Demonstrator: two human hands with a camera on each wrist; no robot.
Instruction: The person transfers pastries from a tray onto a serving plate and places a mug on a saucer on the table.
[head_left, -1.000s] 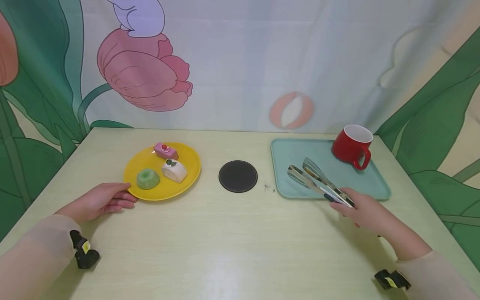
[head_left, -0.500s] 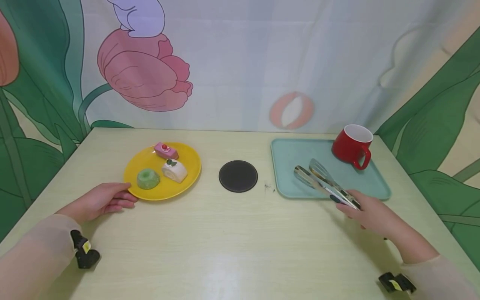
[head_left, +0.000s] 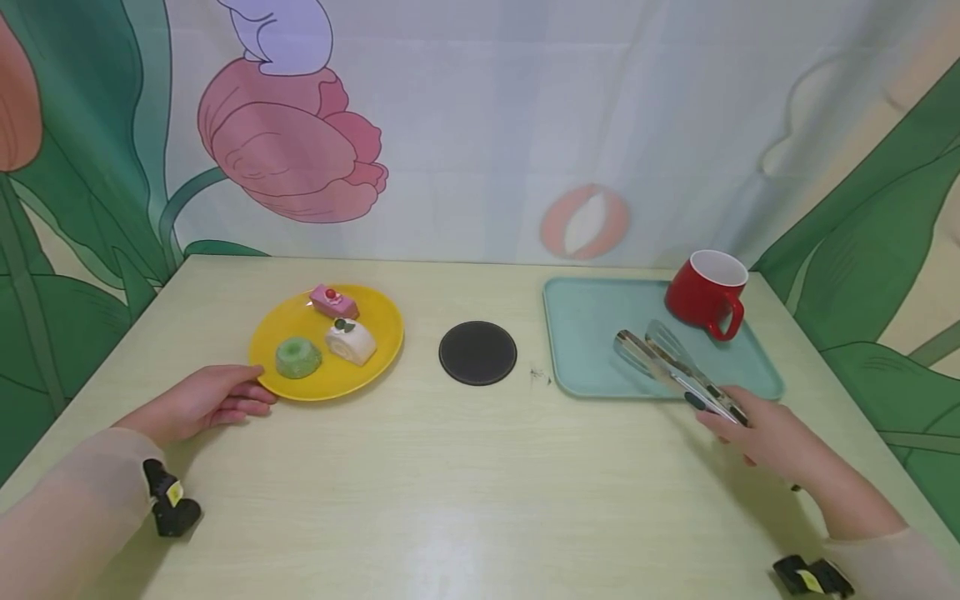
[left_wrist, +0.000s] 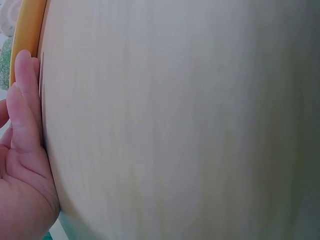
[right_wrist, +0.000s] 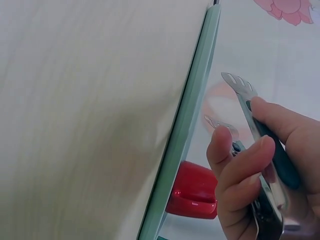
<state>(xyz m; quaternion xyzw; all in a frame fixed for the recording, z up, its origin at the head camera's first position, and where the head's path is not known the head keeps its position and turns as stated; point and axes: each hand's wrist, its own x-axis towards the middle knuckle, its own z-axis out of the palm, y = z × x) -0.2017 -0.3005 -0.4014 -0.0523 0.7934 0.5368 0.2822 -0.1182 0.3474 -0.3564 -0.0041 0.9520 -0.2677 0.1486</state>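
In the head view my left hand [head_left: 206,404] holds the near left rim of a yellow plate [head_left: 386,360], its thumb on top of the rim. On the plate lie a green ring-shaped cake [head_left: 297,358], a white roll cake [head_left: 351,342] and a pink cake slice [head_left: 334,302] topped with a red berry. My right hand [head_left: 780,442] grips metal tongs [head_left: 693,375] with dark handle pads. The tongs' two tips stand apart above a light blue tray [head_left: 592,308], with nothing between them. In the right wrist view, fingers [right_wrist: 247,162] curl round the handles.
A red mug [head_left: 697,296] with a white inside stands at the tray's back right. A black round coaster [head_left: 477,353] lies on the pale table [head_left: 450,467] between plate and tray. A printed curtain [head_left: 465,133] hangs behind the table's far edge.
My right hand has moved right and slightly toward me with the tongs, whose tips have shifted right over the tray. The left hand and plate have stayed in place.
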